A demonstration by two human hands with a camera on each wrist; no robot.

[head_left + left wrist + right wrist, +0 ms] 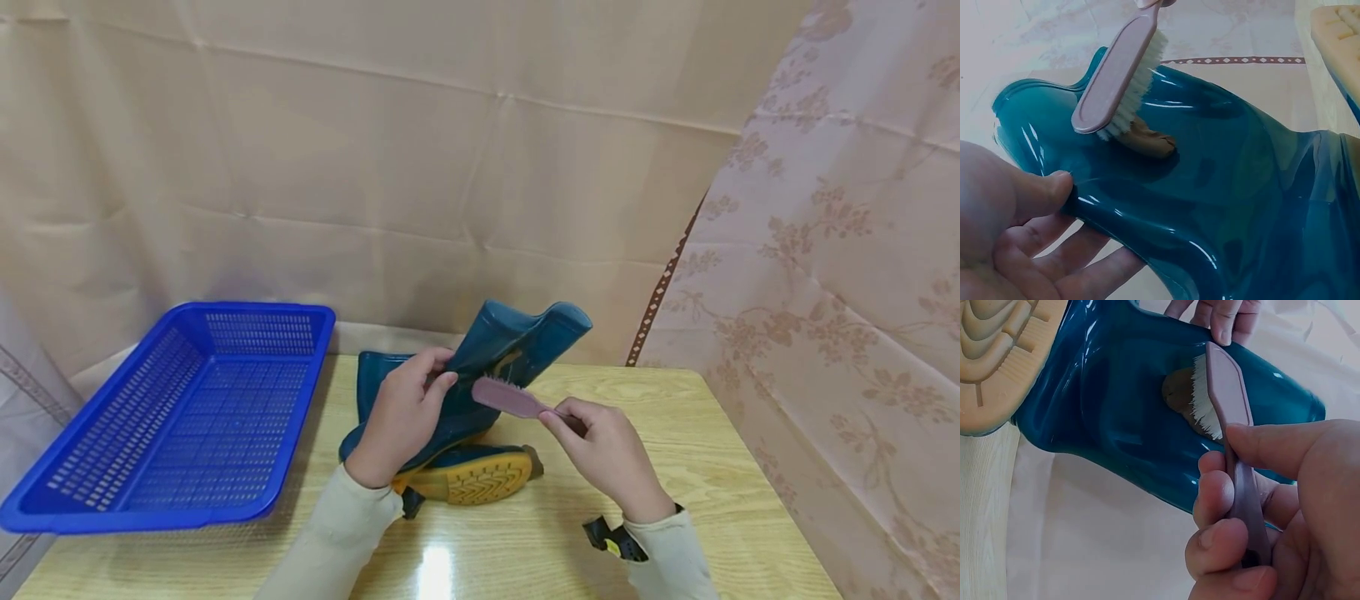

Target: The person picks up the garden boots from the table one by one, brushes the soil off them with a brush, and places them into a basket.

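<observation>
My left hand grips the edge of a teal rubber boot's shaft, thumb on top and fingers beneath, holding it tilted up. My right hand holds the handle of a mauve brush with white bristles. In both wrist views the bristles touch a brown, mud-like lump on the boot's shaft. Below the held boot lies a second rubber boot on its side, its yellow treaded sole facing me. A brown patch shows at one end of that sole.
A blue plastic basket with slotted walls stands at the left of the wood-grain table. Beige cloth hangs behind, and a floral curtain runs along the right side.
</observation>
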